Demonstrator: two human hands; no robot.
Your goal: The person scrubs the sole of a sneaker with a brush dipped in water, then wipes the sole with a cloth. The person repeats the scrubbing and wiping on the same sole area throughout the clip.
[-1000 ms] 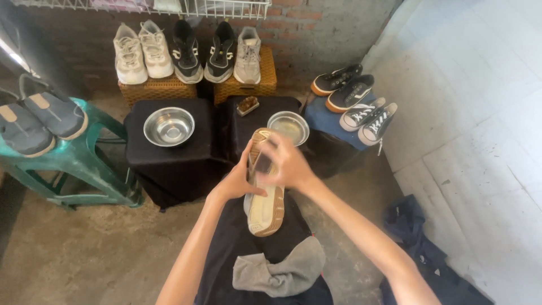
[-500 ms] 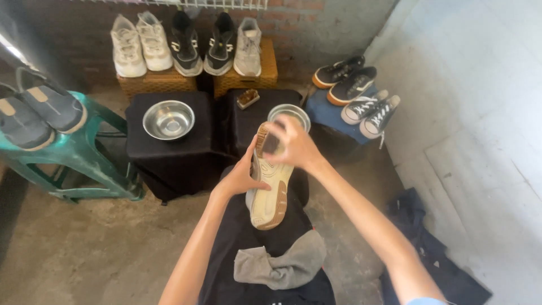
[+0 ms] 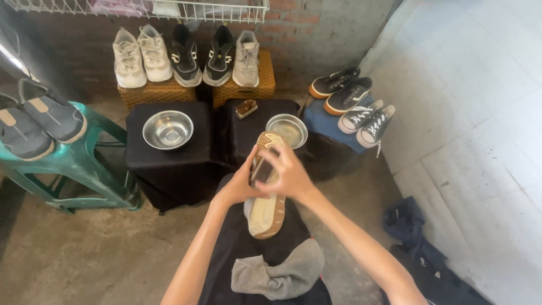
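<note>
A shoe [image 3: 265, 212] is held sole-up over my black-covered lap, its pale sole edged in tan. My left hand [image 3: 237, 186] grips it from the left side. A small dark brush [image 3: 262, 168] is pressed against the front half of the sole, and my right hand [image 3: 288, 172] is closed around it. A crumpled grey cloth [image 3: 279, 274] lies on my lap below the shoe's heel.
Two steel bowls [image 3: 167, 129] [image 3: 287, 129] and a brown brush [image 3: 247, 108] sit on black-draped stands ahead. Several shoes line wicker boxes [image 3: 245, 90] at the wall. Dark slip-ons rest on a green plastic stool [image 3: 73, 161]; sneakers lie on a blue stand [image 3: 324, 121]; dark cloth [image 3: 412, 231] lies at right.
My right hand with the brush went up toward the shoe's toe, then came back down the sole. The left hand kept its hold on the shoe.
</note>
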